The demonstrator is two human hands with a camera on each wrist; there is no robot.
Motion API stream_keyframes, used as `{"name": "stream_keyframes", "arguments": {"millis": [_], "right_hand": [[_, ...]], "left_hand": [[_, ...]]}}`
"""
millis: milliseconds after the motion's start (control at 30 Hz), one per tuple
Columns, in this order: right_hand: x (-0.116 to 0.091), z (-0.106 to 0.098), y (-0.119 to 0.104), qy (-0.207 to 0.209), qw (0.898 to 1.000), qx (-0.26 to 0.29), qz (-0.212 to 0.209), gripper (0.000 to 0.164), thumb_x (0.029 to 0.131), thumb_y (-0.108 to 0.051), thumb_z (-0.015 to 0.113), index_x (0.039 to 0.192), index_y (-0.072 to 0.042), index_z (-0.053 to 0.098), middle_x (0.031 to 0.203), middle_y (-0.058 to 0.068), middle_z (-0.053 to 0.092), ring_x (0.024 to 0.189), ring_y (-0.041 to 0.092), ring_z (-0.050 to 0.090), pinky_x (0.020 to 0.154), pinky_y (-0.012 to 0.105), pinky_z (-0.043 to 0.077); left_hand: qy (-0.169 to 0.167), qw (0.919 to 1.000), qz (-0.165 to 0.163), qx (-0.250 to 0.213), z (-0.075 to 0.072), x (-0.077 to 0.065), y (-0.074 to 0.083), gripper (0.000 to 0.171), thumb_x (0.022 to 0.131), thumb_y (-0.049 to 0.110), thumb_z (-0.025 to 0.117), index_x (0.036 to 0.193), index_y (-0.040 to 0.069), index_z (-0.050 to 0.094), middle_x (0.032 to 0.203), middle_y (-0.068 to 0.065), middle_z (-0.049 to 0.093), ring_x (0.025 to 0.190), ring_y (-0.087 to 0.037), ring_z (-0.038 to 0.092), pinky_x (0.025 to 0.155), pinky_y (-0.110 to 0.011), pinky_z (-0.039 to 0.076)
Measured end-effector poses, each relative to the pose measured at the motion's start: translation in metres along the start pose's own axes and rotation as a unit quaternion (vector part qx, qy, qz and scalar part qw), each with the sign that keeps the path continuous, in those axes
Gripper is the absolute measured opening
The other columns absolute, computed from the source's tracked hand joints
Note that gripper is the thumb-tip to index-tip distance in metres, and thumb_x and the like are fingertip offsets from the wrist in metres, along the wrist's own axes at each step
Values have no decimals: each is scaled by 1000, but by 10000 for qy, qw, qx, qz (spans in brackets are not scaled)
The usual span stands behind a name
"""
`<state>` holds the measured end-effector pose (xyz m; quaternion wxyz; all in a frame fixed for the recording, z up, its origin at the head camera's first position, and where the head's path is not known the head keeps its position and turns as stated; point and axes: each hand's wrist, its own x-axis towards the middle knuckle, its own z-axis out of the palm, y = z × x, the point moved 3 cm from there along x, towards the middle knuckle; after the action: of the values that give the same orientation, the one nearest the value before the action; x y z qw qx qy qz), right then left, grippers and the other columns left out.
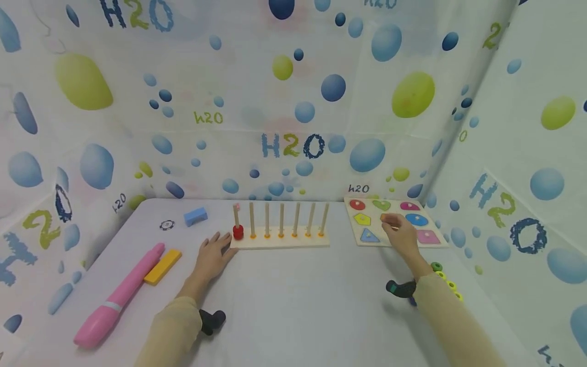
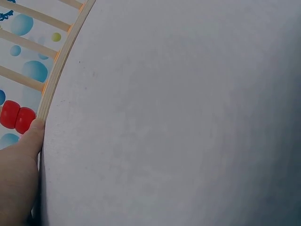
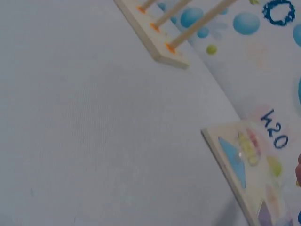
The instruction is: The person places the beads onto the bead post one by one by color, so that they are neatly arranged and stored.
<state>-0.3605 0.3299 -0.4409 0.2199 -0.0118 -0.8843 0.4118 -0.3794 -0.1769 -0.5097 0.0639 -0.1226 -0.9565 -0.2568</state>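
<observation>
My left hand (image 1: 209,260) lies on the table with its fingers spread, touching the left end of a wooden peg rack (image 1: 286,240). In the left wrist view the thumb (image 2: 35,134) meets the rack's edge beside red beads (image 2: 18,117), which sit low on the leftmost peg. The other pegs stand bare. Over a wooden shape puzzle board (image 1: 350,220), my right hand (image 1: 401,237) pinches a small orange piece (image 1: 382,217), mostly hidden by the fingers. Around it on the board are a yellow pentagon (image 1: 362,219), a blue triangle (image 1: 369,236) and a blue oval (image 1: 416,219).
At the left lie a long pink bat-shaped thing (image 1: 121,295), a yellow block (image 1: 162,266), a blue block (image 1: 195,216) and a round chip (image 1: 167,225). Green and yellow rings (image 1: 451,285) lie partly behind the right forearm. A printed curtain (image 1: 247,76) stands behind the table.
</observation>
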Motion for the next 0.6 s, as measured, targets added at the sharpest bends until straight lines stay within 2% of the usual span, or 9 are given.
{"name": "stream_keyframes", "arguments": {"millis": [133,333,433,600], "right_hand": [[-19,-19,28,-64,9991,-330,243,30,94,-11,57,118,5,55,112,22,62,106,35,57,94,48,46],[-43,-48,66,332,9939,-863,604,29,94,-13,57,118,4,56,111,23,63,104,35,59,91,47,47],[-52,-64,78,358,9899,-1079,845,31,94,-16,55,119,3,55,113,23,62,105,37,58,89,48,48],[-65,-84,91,358,9876,-1205,943,33,95,-18,53,120,4,54,114,24,61,105,38,57,85,49,48]], "left_hand": [[61,10000,38,5,0,-3,-1,57,93,33,59,135,-3,47,140,-19,45,135,-44,25,109,-61,11],[68,9999,76,-113,2,-8,-1,56,92,30,61,134,-4,48,139,-20,46,134,-45,26,108,-62,11],[90,9999,94,-102,2,-7,-1,55,93,31,60,134,-4,48,139,-19,46,134,-44,26,109,-62,11],[227,9995,192,-60,0,-3,-2,55,93,32,59,134,-4,48,139,-19,46,134,-44,27,109,-61,12]]}}
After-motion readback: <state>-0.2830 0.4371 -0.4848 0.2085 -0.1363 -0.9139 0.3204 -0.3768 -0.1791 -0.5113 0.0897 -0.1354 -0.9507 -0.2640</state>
